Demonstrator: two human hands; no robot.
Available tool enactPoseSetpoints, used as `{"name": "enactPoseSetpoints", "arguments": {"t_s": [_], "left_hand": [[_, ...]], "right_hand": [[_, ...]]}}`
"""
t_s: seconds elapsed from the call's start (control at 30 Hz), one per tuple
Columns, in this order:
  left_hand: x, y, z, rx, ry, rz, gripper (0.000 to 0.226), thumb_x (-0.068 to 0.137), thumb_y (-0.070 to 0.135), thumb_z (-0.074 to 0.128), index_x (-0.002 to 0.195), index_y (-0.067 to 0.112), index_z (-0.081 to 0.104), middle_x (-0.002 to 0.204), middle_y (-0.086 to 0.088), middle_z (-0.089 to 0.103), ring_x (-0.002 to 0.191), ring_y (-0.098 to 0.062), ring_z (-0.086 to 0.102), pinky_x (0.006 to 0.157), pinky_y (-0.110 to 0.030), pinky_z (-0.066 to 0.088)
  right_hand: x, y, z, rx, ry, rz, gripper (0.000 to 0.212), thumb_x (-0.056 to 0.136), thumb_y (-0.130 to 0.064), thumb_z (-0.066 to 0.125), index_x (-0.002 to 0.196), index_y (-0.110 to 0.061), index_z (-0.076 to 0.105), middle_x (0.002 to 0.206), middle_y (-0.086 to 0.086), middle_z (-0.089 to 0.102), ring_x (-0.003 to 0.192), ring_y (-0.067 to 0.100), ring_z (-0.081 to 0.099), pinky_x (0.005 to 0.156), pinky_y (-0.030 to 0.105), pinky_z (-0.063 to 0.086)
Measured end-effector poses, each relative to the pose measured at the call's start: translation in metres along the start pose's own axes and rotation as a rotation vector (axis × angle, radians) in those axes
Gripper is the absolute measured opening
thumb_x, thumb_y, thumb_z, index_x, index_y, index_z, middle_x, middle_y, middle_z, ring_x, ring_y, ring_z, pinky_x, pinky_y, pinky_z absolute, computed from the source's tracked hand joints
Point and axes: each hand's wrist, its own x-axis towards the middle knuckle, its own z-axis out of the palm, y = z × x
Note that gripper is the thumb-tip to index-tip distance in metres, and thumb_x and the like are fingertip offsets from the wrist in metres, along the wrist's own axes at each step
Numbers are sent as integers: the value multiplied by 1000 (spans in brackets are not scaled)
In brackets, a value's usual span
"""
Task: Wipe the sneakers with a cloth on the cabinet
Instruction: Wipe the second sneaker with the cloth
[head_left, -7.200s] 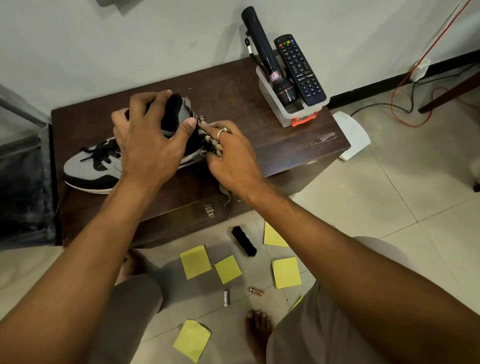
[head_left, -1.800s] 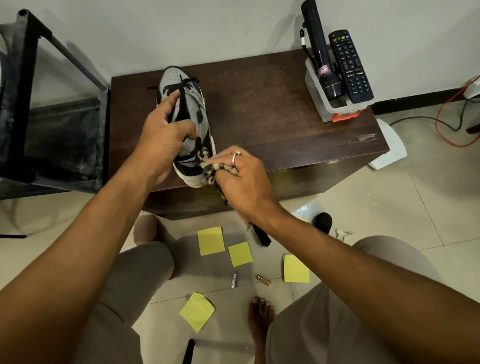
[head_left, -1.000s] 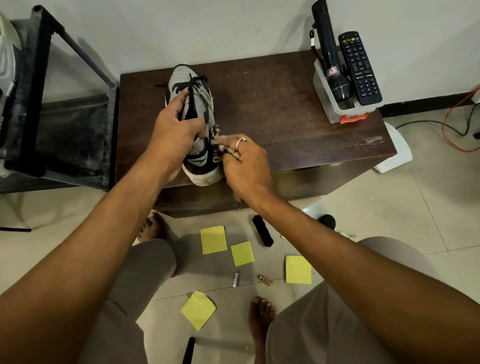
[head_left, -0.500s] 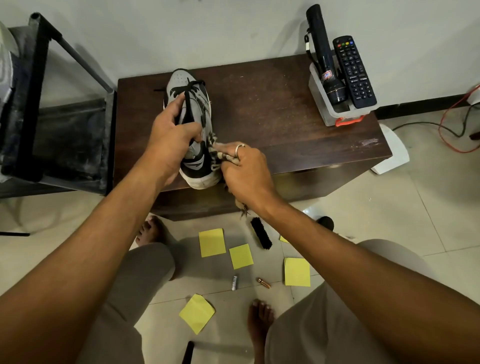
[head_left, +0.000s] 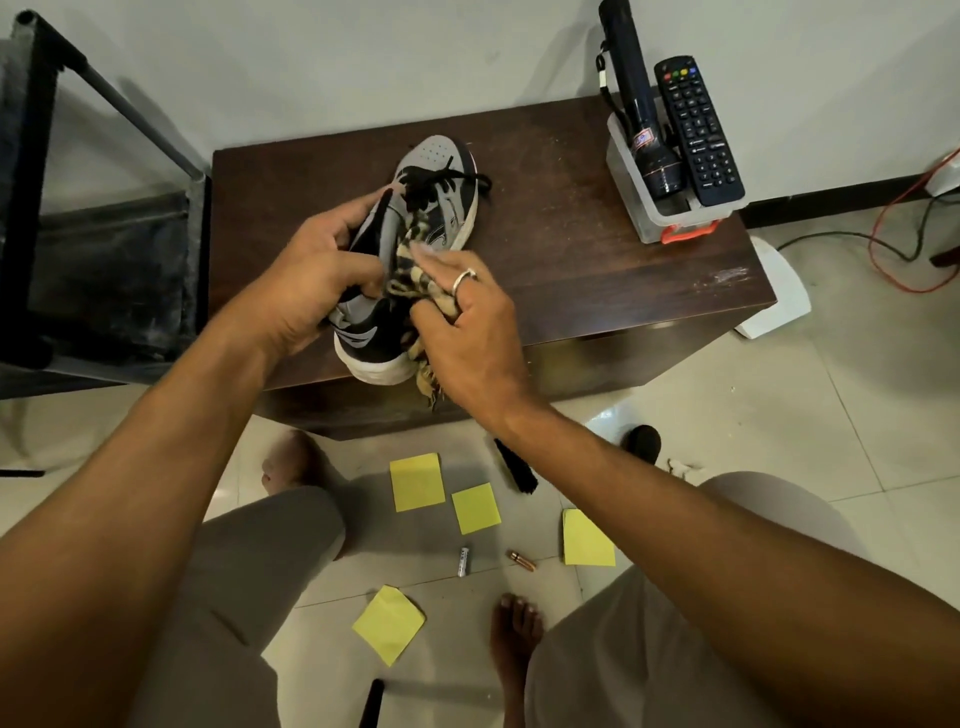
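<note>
Grey-and-black laced sneaker (head_left: 447, 208) at the dark wooden cabinet's (head_left: 597, 270) 6 o'clock edge looks mid-wipe: your left hand (head_left: 311, 280) grips its collar, your right hand (head_left: 467, 322) clutches the beige-striped cloth (head_left: 415, 270) to its side, with the toe likely left to do.

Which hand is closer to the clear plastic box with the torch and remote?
Right. The right hand holds the patterned cloth on the grey-and-black sneaker, on the side facing the clear plastic box; the left hand grips the opposite side, farther away.

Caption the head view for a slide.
Left hand grips sneaker on cabinet; right hand presses cloth against its side.
</note>
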Motion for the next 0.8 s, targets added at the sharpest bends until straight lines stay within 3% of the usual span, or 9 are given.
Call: {"name": "enactPoseSetpoints", "arguments": {"t_s": [0.13,0.23,0.3,0.4,0.47,0.63,0.7,0.8], "left_hand": [[-1,0,2,-18,36,-5,89,61,-7,49,145,21,54,122,-4,74,114,-20,69,82,-23,55],[-3,4,3,58,32,-12,87,63,-4,54,144,26,56,119,-2,75,110,-18,71,86,-27,55],[-4,8,1,170,32,-38,81,69,2,62,141,38,58,118,2,75,108,-17,71,95,-37,55],[-9,14,2,323,73,-100,71,70,30,73,134,55,56,120,12,72,109,-15,71,100,-45,54],[-15,17,11,455,138,-81,65,78,39,72,139,51,51,127,15,68,114,-12,66,103,-42,52],[-20,14,29,608,284,12,68,86,53,73,147,34,49,137,10,63,123,-13,60,103,-34,48],[-19,13,31,636,301,26,70,84,59,72,146,32,51,136,9,65,123,-14,61,106,-37,49],[-19,14,32,661,321,53,72,84,63,64,146,31,52,137,8,65,125,-14,61,106,-40,50]], "right_hand": [[-23,1,5,-3,-89,-30,45,86,8,62,130,-3,66,124,4,63,121,9,59,110,26,46],[-10,2,-6,44,-17,25,30,87,2,60,112,-3,75,104,3,68,95,12,67,87,27,57],[3,2,-13,79,102,40,26,86,-1,58,104,-3,77,98,3,69,90,13,67,82,29,58],[13,2,-11,59,189,21,35,89,3,56,119,-5,72,118,5,65,110,11,63,98,22,52],[13,3,-7,77,167,35,40,93,5,54,129,-5,67,128,7,60,120,9,58,105,19,48],[31,11,-15,73,336,121,44,94,4,52,135,-7,62,132,5,56,108,-7,55,95,6,44],[41,14,-19,27,248,147,44,96,2,51,137,-12,61,134,2,57,111,-6,57,94,8,46],[38,16,-12,-54,16,121,47,95,4,54,138,-13,62,141,1,58,129,7,53,111,23,44]]}}
